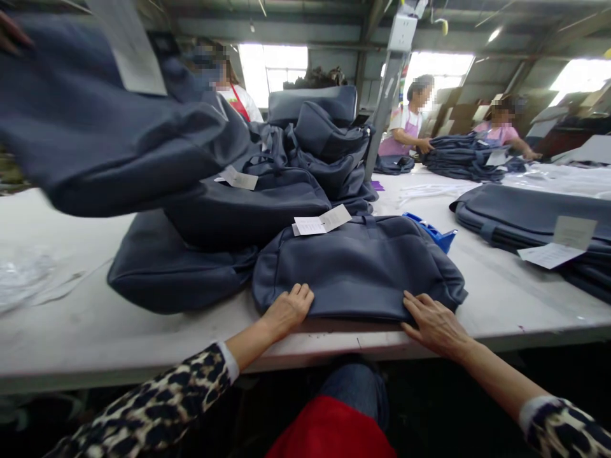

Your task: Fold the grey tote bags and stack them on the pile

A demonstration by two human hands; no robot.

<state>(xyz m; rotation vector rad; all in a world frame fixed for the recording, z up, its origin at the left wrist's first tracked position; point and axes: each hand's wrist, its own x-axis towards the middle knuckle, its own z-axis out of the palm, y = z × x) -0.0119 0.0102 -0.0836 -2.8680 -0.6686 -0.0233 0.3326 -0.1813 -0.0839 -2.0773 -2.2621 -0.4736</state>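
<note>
A dark blue bag (pixel 353 273) lies flat in front of me near the table's front edge, with paper tags (pixel 322 221) on its top side. My left hand (pixel 290 310) is closed on the bag's near edge, left of its middle, fingers curled on top; its thumb is hidden. My right hand (pixel 436 326) grips the same edge farther right, fingers on top and thumb low at the rim. Part of a blue plastic tool (pixel 436 234) shows behind the bag's far right corner.
More dark blue bags (pixel 248 203) are heaped at the left and behind. Another bag (pixel 109 146), blurred, is raised at upper left beside a person's hand (pixel 13 35). Folded bags (pixel 539 216) lie right on the white table (pixel 506 299). A metal post (pixel 382 114) rises mid-table; co-workers stand beyond.
</note>
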